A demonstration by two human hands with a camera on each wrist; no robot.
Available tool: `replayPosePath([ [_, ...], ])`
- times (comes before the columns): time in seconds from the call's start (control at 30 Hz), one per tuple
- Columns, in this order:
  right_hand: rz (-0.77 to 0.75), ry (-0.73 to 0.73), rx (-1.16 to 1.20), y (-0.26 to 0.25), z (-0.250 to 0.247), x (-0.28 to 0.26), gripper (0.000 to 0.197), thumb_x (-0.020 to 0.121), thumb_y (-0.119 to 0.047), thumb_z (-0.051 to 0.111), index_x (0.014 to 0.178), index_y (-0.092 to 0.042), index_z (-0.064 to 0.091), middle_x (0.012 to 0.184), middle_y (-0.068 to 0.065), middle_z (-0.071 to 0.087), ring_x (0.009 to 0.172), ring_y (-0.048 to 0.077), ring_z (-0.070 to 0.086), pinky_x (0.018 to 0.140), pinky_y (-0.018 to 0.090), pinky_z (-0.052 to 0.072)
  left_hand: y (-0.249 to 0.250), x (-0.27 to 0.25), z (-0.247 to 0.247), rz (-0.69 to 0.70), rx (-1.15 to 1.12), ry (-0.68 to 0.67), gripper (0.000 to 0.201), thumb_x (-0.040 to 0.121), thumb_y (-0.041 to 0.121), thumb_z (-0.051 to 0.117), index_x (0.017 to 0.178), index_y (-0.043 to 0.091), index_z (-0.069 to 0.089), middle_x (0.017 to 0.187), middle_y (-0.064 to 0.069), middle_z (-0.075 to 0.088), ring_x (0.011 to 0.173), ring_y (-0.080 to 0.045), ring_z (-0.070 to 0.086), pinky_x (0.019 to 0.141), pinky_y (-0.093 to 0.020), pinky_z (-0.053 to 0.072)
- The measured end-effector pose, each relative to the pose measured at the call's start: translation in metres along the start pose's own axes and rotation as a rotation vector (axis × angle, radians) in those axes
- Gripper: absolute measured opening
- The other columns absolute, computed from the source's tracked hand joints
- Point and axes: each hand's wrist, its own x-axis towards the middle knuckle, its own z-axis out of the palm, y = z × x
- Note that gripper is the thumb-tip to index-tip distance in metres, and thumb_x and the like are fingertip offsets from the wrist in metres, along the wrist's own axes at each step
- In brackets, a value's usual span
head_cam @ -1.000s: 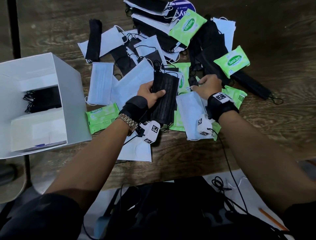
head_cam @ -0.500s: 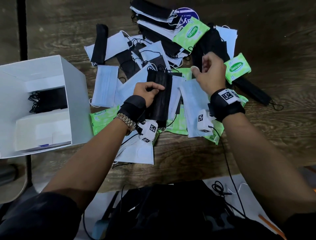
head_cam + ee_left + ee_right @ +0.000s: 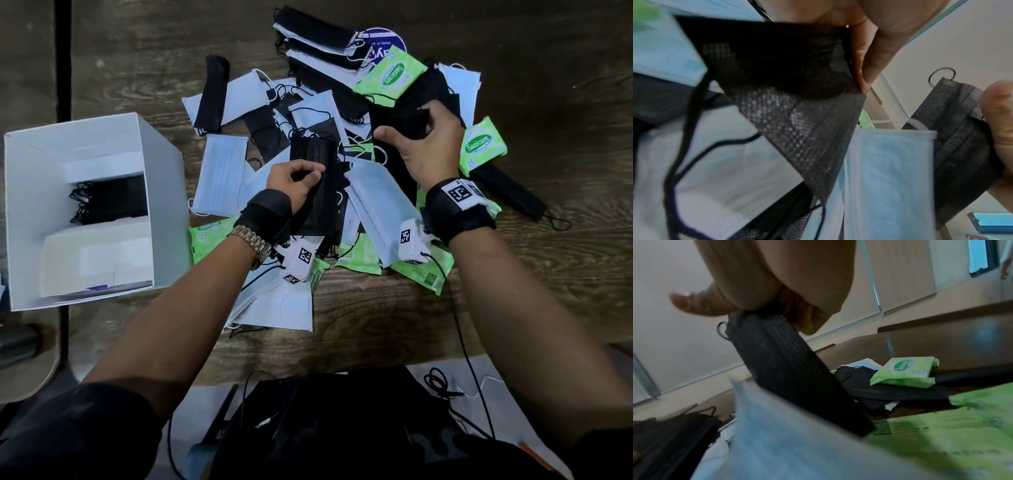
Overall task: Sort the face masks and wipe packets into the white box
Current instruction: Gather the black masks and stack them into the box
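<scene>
A heap of black and pale blue face masks and green wipe packets point(image 3: 390, 77) lies on the wooden table point(image 3: 548, 85). My left hand point(image 3: 298, 181) grips a bunch of black masks point(image 3: 317, 185) over the heap's middle; the same black masks point(image 3: 797, 91) fill the left wrist view. My right hand point(image 3: 428, 147) holds another black mask point(image 3: 397, 120) lifted off the pile, seen close as a black mask point(image 3: 789, 369) in the right wrist view. The white box point(image 3: 164, 192) stands at the left with black masks point(image 3: 109, 198) in its far compartment.
Another wipe packet point(image 3: 481, 145) lies right of my right hand, more green packets point(image 3: 421, 270) lie at the heap's near edge. A pale blue mask point(image 3: 221, 174) lies between box and heap. Cables and a dark bag point(image 3: 342, 428) sit near my body.
My right hand moved up and away from the near part of the heap and took hold of a black mask. My left hand kept its bunch of black masks, shifting slightly.
</scene>
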Motion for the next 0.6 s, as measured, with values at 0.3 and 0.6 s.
replayPosePath([
  [0.3,-0.458,0.238,-0.146,-0.023,-0.010,-0.007,0.059,0.084,-0.056,0.071,0.056,-0.012,0.042,0.054,0.001,0.036,0.050,0.017,0.031,0.047,0.032,0.025,-0.004,-0.002,0.001,-0.014,0.062,-0.007,0.013,0.089,0.031,0.066,0.096,0.022,0.072,0.099,0.006,0.070,0.099,-0.009,0.064,0.094,-0.022,0.047],
  [0.6,-0.292,-0.479,0.199,-0.041,0.013,-0.020,0.043,0.089,-0.034,0.072,0.069,0.003,0.067,0.062,0.001,0.066,0.063,0.002,0.049,0.054,0.031,0.043,0.016,-0.015,0.001,-0.026,-0.196,-0.059,0.053,0.084,0.062,0.054,0.103,0.015,0.067,0.100,0.008,0.070,0.098,-0.002,0.063,0.088,-0.019,0.048],
])
